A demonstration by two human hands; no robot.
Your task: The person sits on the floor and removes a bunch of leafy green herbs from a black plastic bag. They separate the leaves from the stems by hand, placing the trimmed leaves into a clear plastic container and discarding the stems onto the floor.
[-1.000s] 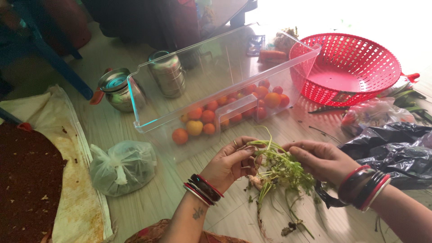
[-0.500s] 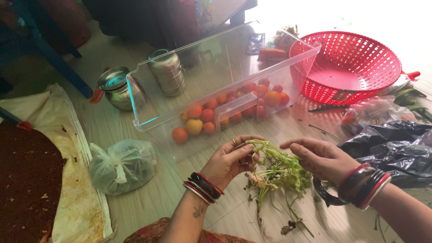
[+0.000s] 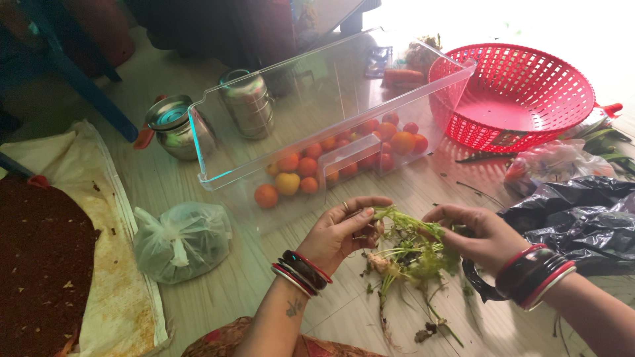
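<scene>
The left hand (image 3: 340,231) pinched the herb bunch (image 3: 407,254) at its stem tops, fingers closed on it. The right hand (image 3: 473,235) gripped the leafy side. The bunch hung just above the floor (image 3: 218,297), long axis near upright, roots pointing down, in front of the tomato tray (image 3: 317,125).
</scene>
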